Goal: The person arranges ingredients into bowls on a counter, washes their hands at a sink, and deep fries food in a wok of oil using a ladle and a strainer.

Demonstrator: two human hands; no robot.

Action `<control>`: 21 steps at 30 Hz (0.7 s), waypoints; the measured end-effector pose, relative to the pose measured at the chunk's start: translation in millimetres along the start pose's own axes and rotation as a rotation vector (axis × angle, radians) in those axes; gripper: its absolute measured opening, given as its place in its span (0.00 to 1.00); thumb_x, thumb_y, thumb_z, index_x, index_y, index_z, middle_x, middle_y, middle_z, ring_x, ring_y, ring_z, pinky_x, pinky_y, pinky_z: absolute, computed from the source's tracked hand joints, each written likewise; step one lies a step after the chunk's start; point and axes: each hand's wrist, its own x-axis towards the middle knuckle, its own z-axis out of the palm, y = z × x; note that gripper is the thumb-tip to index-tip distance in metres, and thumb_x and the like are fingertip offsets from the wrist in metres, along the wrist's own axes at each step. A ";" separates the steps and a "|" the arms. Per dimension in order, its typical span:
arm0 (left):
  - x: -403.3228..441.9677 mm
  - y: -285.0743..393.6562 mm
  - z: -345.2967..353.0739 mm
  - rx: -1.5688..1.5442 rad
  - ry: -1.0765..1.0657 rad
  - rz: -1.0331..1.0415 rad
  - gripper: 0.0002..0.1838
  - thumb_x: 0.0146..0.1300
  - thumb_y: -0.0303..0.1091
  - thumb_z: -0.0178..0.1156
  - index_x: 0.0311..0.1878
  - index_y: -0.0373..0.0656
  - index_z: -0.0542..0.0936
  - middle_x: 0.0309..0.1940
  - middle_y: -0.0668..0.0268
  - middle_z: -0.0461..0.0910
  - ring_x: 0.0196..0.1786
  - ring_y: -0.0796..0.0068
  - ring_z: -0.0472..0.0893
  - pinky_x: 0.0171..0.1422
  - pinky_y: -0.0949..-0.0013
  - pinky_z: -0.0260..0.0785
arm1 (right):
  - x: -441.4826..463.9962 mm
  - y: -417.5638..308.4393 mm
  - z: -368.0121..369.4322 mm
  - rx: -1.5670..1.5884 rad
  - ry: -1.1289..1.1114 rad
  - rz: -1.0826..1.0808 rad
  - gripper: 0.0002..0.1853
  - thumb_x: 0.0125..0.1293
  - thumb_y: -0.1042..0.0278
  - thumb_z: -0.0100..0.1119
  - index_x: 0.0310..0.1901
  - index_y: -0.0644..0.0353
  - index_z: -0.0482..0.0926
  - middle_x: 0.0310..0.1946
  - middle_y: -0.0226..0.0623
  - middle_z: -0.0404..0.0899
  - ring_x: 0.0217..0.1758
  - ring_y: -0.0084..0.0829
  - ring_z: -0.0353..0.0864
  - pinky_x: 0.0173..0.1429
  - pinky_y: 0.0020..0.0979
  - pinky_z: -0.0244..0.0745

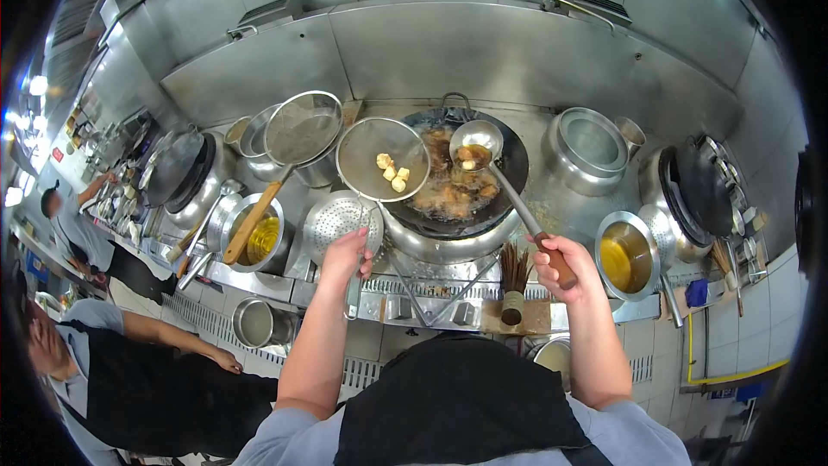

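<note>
My left hand (347, 257) is closed round the handle of a wire-mesh strainer (366, 142), which is held over the left rim of the wok. Several pale golden chunks (393, 172) lie in its mesh. My right hand (566, 267) grips the brown wooden handle of a ladle (476, 137). The ladle's bowl is above the wok and holds a few chunks in brownish liquid. In the black wok (509, 151), browned pieces (457, 194) sit in bubbling oil; what they are I cannot make out.
A perforated skimmer (323, 226) rests left of the wok. Pots of yellow oil stand at left (265, 240) and right (617, 259). A bamboo brush (514, 289) is at the front edge. One co-worker (147, 371) stands at lower left, another person (82, 216) farther back.
</note>
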 end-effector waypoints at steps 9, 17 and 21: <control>9.9 -1.3 27.2 0.103 0.011 -0.022 0.24 0.64 0.31 0.51 0.64 0.40 0.65 0.23 0.66 0.71 0.16 0.77 0.66 0.20 0.71 0.58 | -14.4 14.2 14.8 -0.320 0.064 -0.106 0.10 0.63 0.72 0.52 0.44 0.65 0.70 0.20 0.34 0.71 0.12 0.24 0.67 0.14 0.23 0.61; 11.7 -0.9 31.1 0.097 -0.035 0.000 0.23 0.65 0.30 0.49 0.63 0.38 0.66 0.19 0.68 0.73 0.14 0.78 0.68 0.18 0.72 0.57 | -16.4 17.7 11.3 -0.505 0.099 -0.135 0.07 0.62 0.73 0.52 0.40 0.65 0.70 0.20 0.35 0.72 0.12 0.25 0.68 0.15 0.24 0.62; 13.6 -2.6 27.4 0.084 -0.028 -0.010 0.24 0.65 0.30 0.49 0.64 0.38 0.65 0.20 0.68 0.73 0.14 0.78 0.68 0.18 0.72 0.57 | -18.3 18.0 10.2 -0.423 0.102 -0.123 0.07 0.62 0.72 0.52 0.39 0.64 0.70 0.20 0.35 0.72 0.12 0.26 0.68 0.15 0.24 0.62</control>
